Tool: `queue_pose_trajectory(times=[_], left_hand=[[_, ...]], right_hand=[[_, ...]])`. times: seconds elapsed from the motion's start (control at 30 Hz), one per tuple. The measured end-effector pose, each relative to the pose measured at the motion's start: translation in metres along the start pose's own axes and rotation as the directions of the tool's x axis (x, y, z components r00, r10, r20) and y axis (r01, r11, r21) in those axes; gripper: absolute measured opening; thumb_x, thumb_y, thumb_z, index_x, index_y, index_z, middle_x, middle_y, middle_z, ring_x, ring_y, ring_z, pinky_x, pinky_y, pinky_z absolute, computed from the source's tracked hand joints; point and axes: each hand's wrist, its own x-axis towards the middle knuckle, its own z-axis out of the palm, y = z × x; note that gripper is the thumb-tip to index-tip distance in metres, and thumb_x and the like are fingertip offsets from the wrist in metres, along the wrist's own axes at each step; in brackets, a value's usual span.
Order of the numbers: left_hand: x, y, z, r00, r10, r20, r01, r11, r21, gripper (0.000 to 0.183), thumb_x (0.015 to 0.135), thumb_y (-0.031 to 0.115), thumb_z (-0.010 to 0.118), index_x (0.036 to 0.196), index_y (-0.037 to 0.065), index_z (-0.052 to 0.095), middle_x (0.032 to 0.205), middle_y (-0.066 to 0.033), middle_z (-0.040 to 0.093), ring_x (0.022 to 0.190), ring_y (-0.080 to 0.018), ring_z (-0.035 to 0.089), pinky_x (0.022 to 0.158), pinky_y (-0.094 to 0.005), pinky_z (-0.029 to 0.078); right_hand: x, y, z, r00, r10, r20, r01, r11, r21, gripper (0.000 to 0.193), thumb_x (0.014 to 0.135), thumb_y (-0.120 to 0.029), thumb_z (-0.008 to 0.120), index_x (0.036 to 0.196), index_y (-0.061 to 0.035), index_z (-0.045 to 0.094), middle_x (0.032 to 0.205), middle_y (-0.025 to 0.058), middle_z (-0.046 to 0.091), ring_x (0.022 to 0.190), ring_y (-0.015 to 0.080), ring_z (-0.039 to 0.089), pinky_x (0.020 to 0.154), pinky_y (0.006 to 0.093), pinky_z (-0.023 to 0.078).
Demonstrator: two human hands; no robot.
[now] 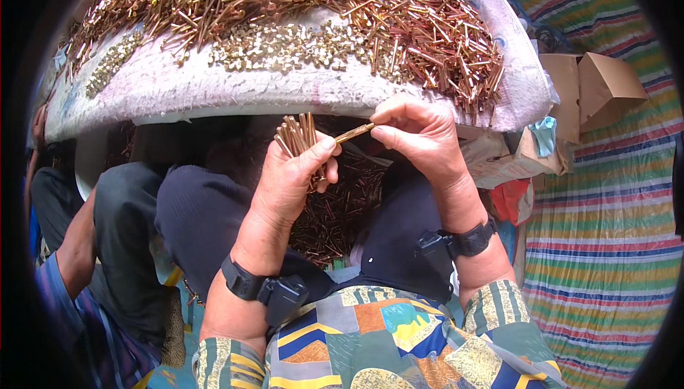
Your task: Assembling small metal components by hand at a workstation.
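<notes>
The left hand [285, 175] is closed around a bundle of copper-coloured rods [294, 136], which stand almost upright. The right hand [427, 136], with bent fingers, pinches the end of a single rod [354, 133]; this one lies between both hands. The forearms lean toward each other. Beyond them, the covered table [271, 95] carries a heap of rods [449, 47] and small shiny pieces [285, 47].

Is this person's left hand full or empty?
Full: a bundle of copper-coloured rods pokes up out of the closed left hand. The right hand pinches the end of a single rod.
</notes>
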Motion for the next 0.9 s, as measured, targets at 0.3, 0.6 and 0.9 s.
queue_pose_trajectory(times=[0.3,0.6,0.9], left_hand=[[-0.003,0.004,-0.003,1.0,-0.007,-0.006,0.007,0.998,0.055,0.018,0.08,0.022,0.062,0.078,0.004,0.059,0.055,-0.0034,0.055,0.046,-0.0088,0.051,0.04,-0.0196,0.036],[-0.007,0.003,-0.001,0.998,0.06,-0.004,-0.059,0.987,0.149,0.016,0.081,0.02,0.062,0.077,0.005,0.059,0.055,-0.0017,0.054,0.045,-0.0073,0.049,0.041,-0.0186,0.036],[-0.006,-0.001,-0.003,0.993,0.106,0.061,-0.119,0.946,0.303,0.013,0.082,0.015,0.061,0.076,0.004,0.06,0.055,0.0003,0.054,0.048,-0.0051,0.048,0.044,-0.02,0.038]], right_hand=[[0.001,-0.002,0.003,0.99,-0.137,0.028,0.139,0.986,-0.092,0.01,0.073,0.003,0.067,0.082,-0.0009,0.063,0.071,-0.0023,0.057,0.063,0.0024,0.05,0.054,0.0168,0.041],[0.0,-0.003,0.011,0.946,-0.322,0.033,0.277,0.752,-0.598,0.026,0.083,-0.013,0.06,0.061,-0.0009,0.052,0.049,0.0079,0.041,0.042,0.0125,0.04,0.042,0.0288,0.034],[-0.012,0.006,0.01,0.996,-0.079,0.028,0.084,0.914,-0.398,0.032,0.087,-0.018,0.055,0.062,-0.0005,0.047,0.051,0.0106,0.035,0.045,0.0134,0.031,0.042,0.0294,0.031]])
